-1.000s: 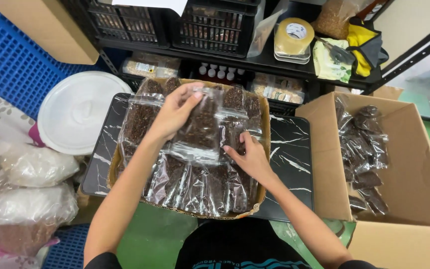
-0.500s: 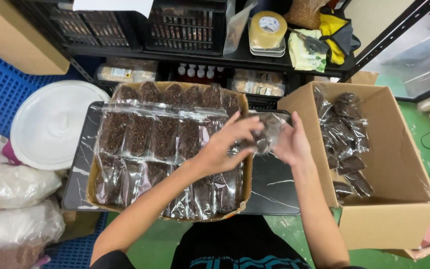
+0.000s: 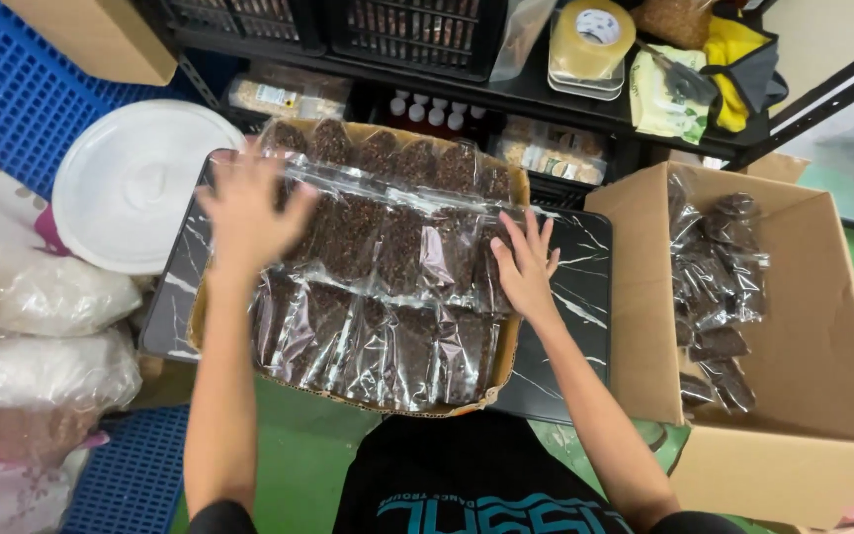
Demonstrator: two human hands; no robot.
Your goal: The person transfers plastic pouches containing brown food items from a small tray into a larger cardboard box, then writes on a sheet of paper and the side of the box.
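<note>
Black marbled table [image 3: 585, 326], clear packets [image 3: 387, 287] under both hands, left hand [image 3: 249, 213], right hand [image 3: 524, 265], fingers spread, nothing clamped

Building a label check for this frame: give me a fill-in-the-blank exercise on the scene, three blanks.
1. Both hands, left hand and right hand, are over the clear ___ of dark grains in the flat tray.
2. The cardboard box stands to the person's ___.
3. The round lid beside the tray is ___ in colour.

Missing words: bags; right; white
</note>
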